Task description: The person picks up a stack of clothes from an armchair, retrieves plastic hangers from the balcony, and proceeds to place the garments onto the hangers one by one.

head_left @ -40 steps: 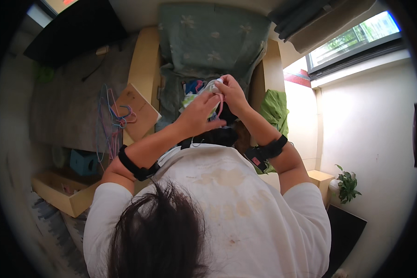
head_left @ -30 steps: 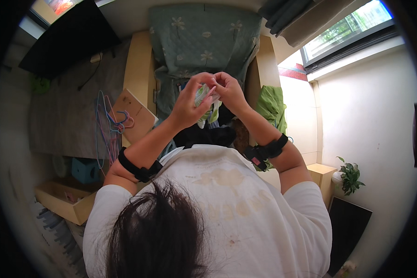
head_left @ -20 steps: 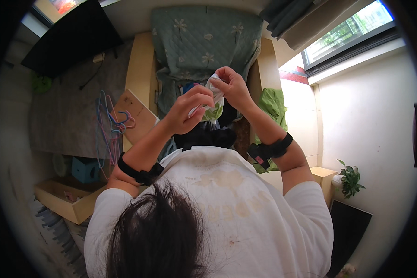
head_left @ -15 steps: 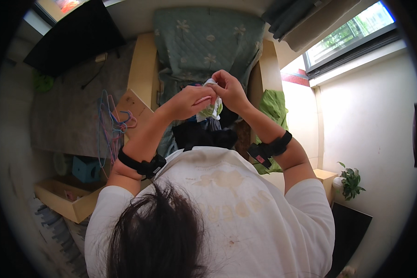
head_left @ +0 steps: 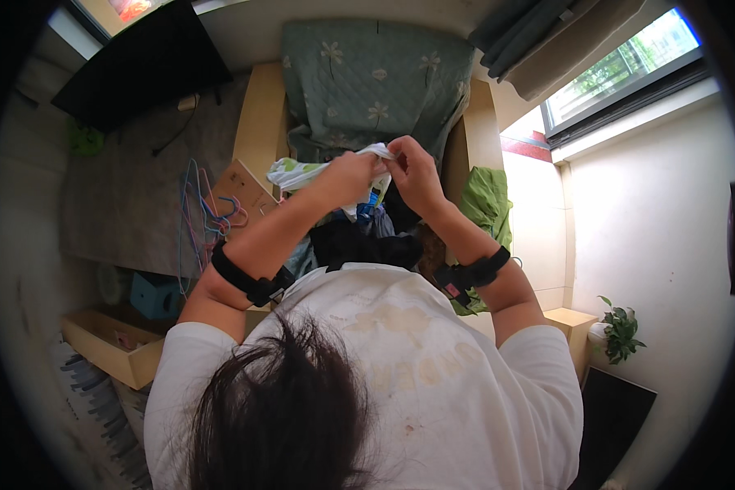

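Note:
Between my two hands a piece of thin white cloth with green patches [head_left: 298, 173] is stretched out in front of the quilted seat. My left hand [head_left: 349, 178] is closed around its gathered middle, and one part sticks out to the left past my wrist. With thumb and fingers pinched together, my right hand [head_left: 414, 169] grips the cloth's right end. Below my hands lie dark clothes [head_left: 366, 243] on my lap, with a bit of bright blue fabric [head_left: 369, 206] showing. My left fingertips are partly hidden by the cloth.
A tangle of pink and blue hangers [head_left: 198, 220] hangs by a light wooden board [head_left: 241, 189] at left. Ahead is a green quilted cover [head_left: 376, 77]. A bright green cloth [head_left: 487, 200] drapes the right armrest. A dark monitor [head_left: 143, 69] stands far left; a potted plant [head_left: 621, 333] sits right.
The cloth was bunched up beneath my hands and is now spread out, with one part extending left. My left hand has turned and lies lower on the cloth; my right still pinches it.

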{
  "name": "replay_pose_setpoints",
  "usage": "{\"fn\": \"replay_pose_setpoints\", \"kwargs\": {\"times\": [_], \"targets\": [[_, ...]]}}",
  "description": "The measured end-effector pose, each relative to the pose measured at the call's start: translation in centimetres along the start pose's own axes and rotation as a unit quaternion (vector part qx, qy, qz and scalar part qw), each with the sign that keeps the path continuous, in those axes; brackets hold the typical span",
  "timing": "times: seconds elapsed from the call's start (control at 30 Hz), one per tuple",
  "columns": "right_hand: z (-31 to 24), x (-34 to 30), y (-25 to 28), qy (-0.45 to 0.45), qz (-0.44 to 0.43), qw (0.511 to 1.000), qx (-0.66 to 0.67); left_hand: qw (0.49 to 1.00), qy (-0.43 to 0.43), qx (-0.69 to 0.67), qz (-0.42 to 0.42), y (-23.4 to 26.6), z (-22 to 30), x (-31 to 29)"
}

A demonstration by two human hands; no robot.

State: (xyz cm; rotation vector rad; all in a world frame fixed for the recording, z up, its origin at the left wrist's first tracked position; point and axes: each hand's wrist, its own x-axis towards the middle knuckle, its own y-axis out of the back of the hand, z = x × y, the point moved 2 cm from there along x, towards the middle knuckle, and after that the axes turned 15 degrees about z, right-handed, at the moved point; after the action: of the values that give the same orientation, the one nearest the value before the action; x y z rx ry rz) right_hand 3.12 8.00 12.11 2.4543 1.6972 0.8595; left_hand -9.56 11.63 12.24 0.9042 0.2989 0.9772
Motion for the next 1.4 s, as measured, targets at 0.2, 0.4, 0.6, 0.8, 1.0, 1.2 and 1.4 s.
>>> {"fn": "replay_pose_setpoints", "kwargs": {"times": [0.2,0.4,0.6,0.8,1.0,1.2,1.4], "targets": [[-1.5,0.2,-0.3,0.055,0.001,0.998,-0.028,0.994,-0.02,0.06,0.085,-1.9,-1.4,0.5],[-0.7,-1.0,-2.6,0.053,-0.073,0.995,-0.037,0.959,-0.14,0.089,-0.228,-5.1,-6.4,0.7],[0.6,-0.1,-2.2,0.056,-0.12,0.991,-0.034,0.981,0.067,0.073,-0.166,-2.5,-5.7,-1.4],[1.6,1.9,1.2,-0.057,-0.029,0.998,0.002,0.978,-0.006,-0.209,0.012,0.5,-4.1,-1.4],[0.3,0.6,-1.5,0.018,-0.049,0.999,-0.001,0.988,-0.087,0.128,0.014,-2.6,-3.0,-0.1],[0.3,2.8,2.5,0.162,-0.03,0.981,-0.099,0.996,-0.024,-0.068,0.047,2.7,-1.5,1.8],[3.6,2.4,5.4,-0.018,-0.123,0.986,-0.109,0.987,0.033,-0.147,0.055,5.5,-1.8,2.0]]}}
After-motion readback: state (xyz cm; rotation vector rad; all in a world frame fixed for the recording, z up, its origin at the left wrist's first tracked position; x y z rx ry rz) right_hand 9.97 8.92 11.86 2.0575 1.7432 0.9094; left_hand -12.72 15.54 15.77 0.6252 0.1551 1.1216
